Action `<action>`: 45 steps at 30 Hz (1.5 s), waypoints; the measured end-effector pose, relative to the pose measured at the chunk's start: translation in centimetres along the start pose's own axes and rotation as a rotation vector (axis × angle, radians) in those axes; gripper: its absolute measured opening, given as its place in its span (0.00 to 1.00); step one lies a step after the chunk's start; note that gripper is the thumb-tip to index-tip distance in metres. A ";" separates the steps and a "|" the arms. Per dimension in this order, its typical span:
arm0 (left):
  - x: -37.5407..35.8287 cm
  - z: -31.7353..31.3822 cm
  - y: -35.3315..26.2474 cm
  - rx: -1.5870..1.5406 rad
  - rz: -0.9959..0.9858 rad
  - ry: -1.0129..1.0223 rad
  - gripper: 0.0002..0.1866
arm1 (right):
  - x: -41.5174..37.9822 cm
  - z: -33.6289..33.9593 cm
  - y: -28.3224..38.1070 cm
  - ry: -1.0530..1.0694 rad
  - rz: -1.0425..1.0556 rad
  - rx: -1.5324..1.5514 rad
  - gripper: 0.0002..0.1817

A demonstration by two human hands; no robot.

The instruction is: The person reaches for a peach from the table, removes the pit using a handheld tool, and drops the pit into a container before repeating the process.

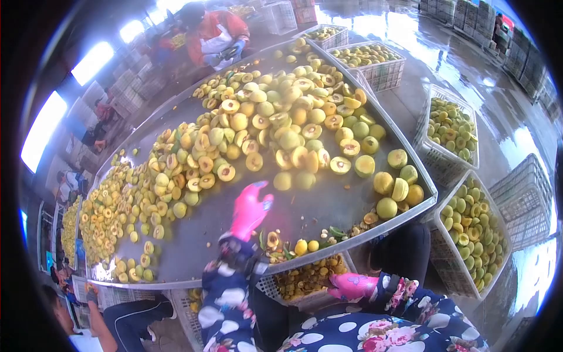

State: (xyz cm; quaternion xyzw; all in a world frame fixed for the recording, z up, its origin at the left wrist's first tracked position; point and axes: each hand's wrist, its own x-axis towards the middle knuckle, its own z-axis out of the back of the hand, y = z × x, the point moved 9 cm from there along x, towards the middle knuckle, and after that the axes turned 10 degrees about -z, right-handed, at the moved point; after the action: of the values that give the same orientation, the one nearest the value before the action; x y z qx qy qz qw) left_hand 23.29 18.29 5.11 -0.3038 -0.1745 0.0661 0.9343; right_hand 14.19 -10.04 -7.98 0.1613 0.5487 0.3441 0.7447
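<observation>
My left hand [251, 210], in a pink glove, reaches over the grey metal table [220, 214]. Its fingers are apart and I see nothing in them. The pile of halved yellow-green fruit [252, 126], some with pits showing, lies just beyond it. My right hand [353, 286], also gloved in pink, is low at the table's near edge. Its fingers look curled, and whatever they may hold is hidden. Close beside it is a crate [319, 300] with brownish-yellow fruit pieces [305, 278]. Two small yellow fruits [301, 247] and loose pits lie between my hands on the table.
Crates of fruit [474, 234] line the table's right side on a wet floor. A raised metal rim [404, 212] edges the table. A person [217, 38] in orange works at the far side; another person [88, 328] sits at lower left.
</observation>
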 end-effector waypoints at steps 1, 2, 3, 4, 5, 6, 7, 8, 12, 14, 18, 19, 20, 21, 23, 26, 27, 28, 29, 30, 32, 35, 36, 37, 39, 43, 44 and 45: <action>2.5 -2.2 -0.4 0.042 -0.060 0.026 0.26 | 0.1 0.4 -0.4 0.009 -0.021 0.053 0.22; 4.3 -4.0 -0.8 0.085 -0.120 0.052 0.27 | 0.2 0.7 -1.0 0.020 -0.042 0.107 0.22; 5.2 -5.3 -0.3 0.121 -0.093 0.079 0.27 | 0.0 1.1 -1.1 0.029 -0.062 0.162 0.22; 5.9 -6.5 0.1 0.158 -0.065 0.106 0.27 | -0.4 1.7 -1.3 0.039 -0.096 0.170 0.21; 6.4 -7.2 0.4 0.196 -0.036 0.132 0.27 | -0.7 2.2 -1.3 0.051 -0.107 0.212 0.20; 6.4 -6.8 -0.1 0.201 -0.118 0.094 0.23 | -0.8 2.3 -1.5 0.065 -0.117 0.255 0.19; 5.8 -6.8 1.1 -0.048 -0.015 0.091 0.22 | -1.2 2.2 -1.5 0.083 -0.126 0.299 0.19; 4.8 -6.8 2.3 -0.295 0.096 0.083 0.20 | -1.7 1.9 -1.1 0.132 -0.113 0.434 0.18; -1.2 -6.5 1.9 -1.476 0.529 0.001 0.21 | -4.7 3.5 2.6 0.218 0.031 0.624 0.16; -4.4 -5.4 -0.9 -1.761 0.666 -0.037 0.24 | -5.6 4.2 4.0 0.202 0.128 0.607 0.13; -9.5 -5.8 -5.6 -1.985 0.857 -0.229 0.26 | -7.0 6.3 6.6 0.046 0.189 0.562 0.14; -10.4 -6.0 -6.5 -2.029 0.894 -0.272 0.27 | -7.4 7.0 7.3 -0.014 0.210 0.505 0.14; -11.1 -6.1 -7.6 -2.058 0.918 -0.290 0.27 | -7.9 7.6 8.1 -0.074 0.231 0.450 0.14; -11.6 -6.3 -8.2 -2.052 0.881 -0.244 0.26 | -8.2 8.1 8.7 -0.136 0.250 0.395 0.15; -12.6 -6.6 -9.3 -2.038 0.801 -0.151 0.26 | -8.4 8.5 9.2 -0.222 0.285 0.306 0.14; -13.4 -6.3 -10.5 -1.886 0.729 -0.134 0.26 | -8.4 8.7 9.5 -0.358 0.380 0.236 0.12; -13.4 -6.0 -11.2 -1.844 0.705 -0.119 0.26 | -8.4 8.7 9.5 -0.372 0.374 0.211 0.13; -13.7 -5.8 -11.8 -1.800 0.724 -0.131 0.25 | -8.4 8.8 9.6 -0.386 0.368 0.187 0.14; -13.8 -5.8 -11.9 -1.766 0.693 -0.127 0.25 | -8.5 8.8 9.7 -0.401 0.361 0.164 0.16; -13.9 -5.8 -12.0 -1.733 0.663 -0.123 0.25 | -8.4 8.7 9.6 -0.400 0.361 0.159 0.16; -14.1 -5.9 -12.2 -1.675 0.637 -0.125 0.25 | -8.1 8.4 9.3 -0.396 0.361 0.150 0.16; -14.0 -5.9 -12.4 -1.622 0.634 -0.129 0.26 | -8.1 8.2 9.2 -0.390 0.361 0.138 0.16; -14.0 -6.0 -12.4 -1.621 0.625 -0.122 0.26 | -8.1 8.1 9.2 -0.372 0.353 0.128 0.16; -14.1 -6.1 -12.5 -1.621 0.618 -0.115 0.26 | -8.2 7.9 9.2 -0.352 0.344 0.118 0.16; -14.3 -6.2 -12.2 -1.583 0.637 -0.140 0.25 | -8.3 7.8 9.2 -0.324 0.334 0.113 0.16; -14.3 -6.2 -11.7 -1.453 0.603 -0.110 0.24 | -8.2 7.0 9.2 -0.263 0.392 0.106 0.15; -14.6 -6.4 -11.7 -1.413 0.643 -0.060 0.23 | -8.1 6.8 9.2 -0.244 0.424 0.099 0.15; -14.7 -6.5 -11.8 -1.372 0.682 -0.008 0.23 | -7.6 6.3 8.6 -0.213 0.370 0.086 0.14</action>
State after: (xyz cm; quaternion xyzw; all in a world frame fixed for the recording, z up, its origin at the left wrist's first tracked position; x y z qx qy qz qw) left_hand 12.22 1.88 2.96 -0.8526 -0.0764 0.2285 0.4636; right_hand 15.96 -8.32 4.89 0.3263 0.4419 0.4323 0.7151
